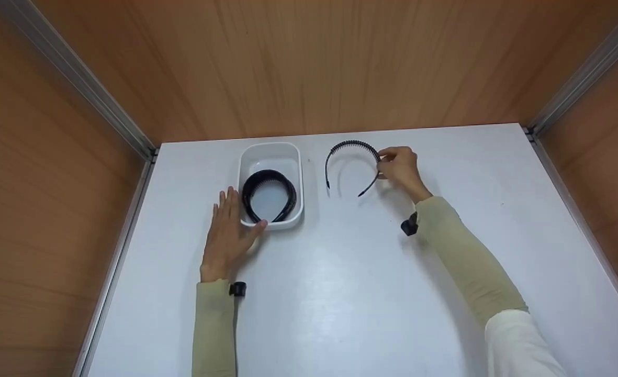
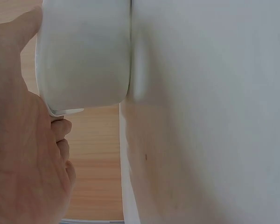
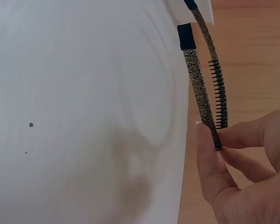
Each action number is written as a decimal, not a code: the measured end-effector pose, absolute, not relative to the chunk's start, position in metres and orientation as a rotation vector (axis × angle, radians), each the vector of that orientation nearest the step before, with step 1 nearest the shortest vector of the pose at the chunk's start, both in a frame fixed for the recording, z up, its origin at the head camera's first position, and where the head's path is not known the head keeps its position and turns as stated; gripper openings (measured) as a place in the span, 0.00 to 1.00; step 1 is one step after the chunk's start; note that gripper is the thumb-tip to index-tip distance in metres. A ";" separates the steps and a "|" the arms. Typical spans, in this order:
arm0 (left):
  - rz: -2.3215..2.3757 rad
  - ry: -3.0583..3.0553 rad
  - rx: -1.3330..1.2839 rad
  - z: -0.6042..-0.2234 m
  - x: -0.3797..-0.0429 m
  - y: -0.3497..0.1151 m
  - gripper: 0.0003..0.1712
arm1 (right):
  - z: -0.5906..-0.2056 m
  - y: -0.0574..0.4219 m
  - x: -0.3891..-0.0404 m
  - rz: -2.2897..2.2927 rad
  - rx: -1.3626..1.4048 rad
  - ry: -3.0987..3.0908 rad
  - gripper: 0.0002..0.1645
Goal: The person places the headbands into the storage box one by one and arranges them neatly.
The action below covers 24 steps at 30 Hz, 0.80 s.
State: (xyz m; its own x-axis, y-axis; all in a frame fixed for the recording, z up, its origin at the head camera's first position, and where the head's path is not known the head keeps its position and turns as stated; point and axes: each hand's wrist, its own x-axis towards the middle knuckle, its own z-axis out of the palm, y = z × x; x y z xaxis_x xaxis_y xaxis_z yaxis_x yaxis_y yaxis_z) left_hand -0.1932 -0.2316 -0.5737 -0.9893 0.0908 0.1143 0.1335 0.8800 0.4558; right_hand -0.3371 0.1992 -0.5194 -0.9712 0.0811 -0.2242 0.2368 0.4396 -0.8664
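My right hand (image 1: 400,168) pinches one side of a black toothed headband (image 1: 355,143) between thumb and fingers. In the right wrist view the headband (image 3: 198,84) shows gold-speckled arms and dark tips, and its shadow falls on the white surface. My left hand (image 1: 226,235) rests with straight fingers along the left side of a white tub (image 1: 269,148), its thumb at the front rim. Inside the tub lie dark headbands (image 1: 245,196), nested together. Up close in the left wrist view, the tub's outer wall (image 2: 84,56) stands beside my palm.
The tub and both hands are over a white table (image 1: 319,293). Wooden panels (image 1: 309,63) rise at the back and on both sides, with metal strips (image 1: 104,99) at the corners. A small black device (image 1: 409,225) sits on the right wrist, another (image 1: 238,289) on the left.
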 end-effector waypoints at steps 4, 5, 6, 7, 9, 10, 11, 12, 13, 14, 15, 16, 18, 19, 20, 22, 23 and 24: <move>-0.716 -2.963 -0.171 -0.573 -0.193 -0.232 0.66 | -0.519 0.196 -0.335 -1.584 0.279 2.521 0.24; -0.715 -2.959 -0.172 -0.573 -0.193 -0.232 0.66 | -0.518 0.195 -0.335 -1.585 0.273 2.524 0.24; -0.713 -2.958 -0.168 -0.573 -0.193 -0.232 0.66 | -0.518 0.195 -0.334 -1.584 0.270 2.528 0.24; -0.713 -2.957 -0.162 -0.573 -0.193 -0.232 0.66 | -0.517 0.194 -0.334 -1.582 0.264 2.536 0.24; -0.718 -2.951 -0.158 -0.573 -0.193 -0.232 0.66 | -0.516 0.193 -0.333 -1.579 0.249 2.550 0.24; -0.720 -2.948 -0.158 -0.573 -0.192 -0.232 0.66 | -0.515 0.192 -0.333 -1.579 0.239 2.558 0.23; -0.722 -2.945 -0.161 -0.573 -0.192 -0.232 0.66 | -0.514 0.192 -0.332 -1.581 0.234 2.563 0.23; -0.724 -2.946 -0.160 -0.573 -0.192 -0.232 0.66 | -0.513 0.192 -0.332 -1.586 0.228 2.564 0.23; -0.728 -2.946 -0.162 -0.573 -0.191 -0.232 0.66 | -0.512 0.192 -0.332 -1.589 0.218 2.563 0.23; -0.731 -2.945 -0.166 -0.572 -0.191 -0.232 0.66 | -0.511 0.192 -0.332 -1.597 0.209 2.560 0.23; -0.732 -2.943 -0.171 -0.573 -0.192 -0.232 0.66 | -0.510 0.192 -0.332 -1.603 0.205 2.558 0.23; -0.733 -2.943 -0.173 -0.572 -0.192 -0.232 0.66 | -0.508 0.191 -0.332 -1.609 0.203 2.552 0.23; -0.732 -2.944 -0.171 -0.572 -0.193 -0.232 0.66 | -0.505 0.191 -0.333 -1.613 0.195 2.544 0.23; -0.730 -2.945 -0.168 -0.572 -0.193 -0.232 0.66 | -0.504 0.190 -0.333 -1.608 0.189 2.542 0.23; -0.729 -2.945 -0.166 -0.572 -0.193 -0.232 0.66 | -0.503 0.189 -0.334 -1.608 0.188 2.537 0.23; -0.724 -2.949 -0.162 -0.571 -0.194 -0.232 0.66 | -0.501 0.188 -0.334 -1.600 0.182 2.529 0.23; -0.722 -2.949 -0.162 -0.571 -0.194 -0.232 0.66 | -0.500 0.188 -0.334 -1.595 0.178 2.528 0.23; -0.720 -2.949 -0.163 -0.572 -0.194 -0.232 0.66 | -0.499 0.187 -0.333 -1.592 0.173 2.529 0.24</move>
State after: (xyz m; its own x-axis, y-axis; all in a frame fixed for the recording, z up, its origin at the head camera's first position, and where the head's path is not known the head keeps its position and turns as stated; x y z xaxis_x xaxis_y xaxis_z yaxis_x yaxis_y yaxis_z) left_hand -0.1940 -0.2317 -0.5717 -0.9891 0.0800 0.1236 0.1280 0.8823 0.4529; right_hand -0.3334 0.1869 -0.4993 -0.9823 0.0184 -0.1863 0.1759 0.4307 -0.8852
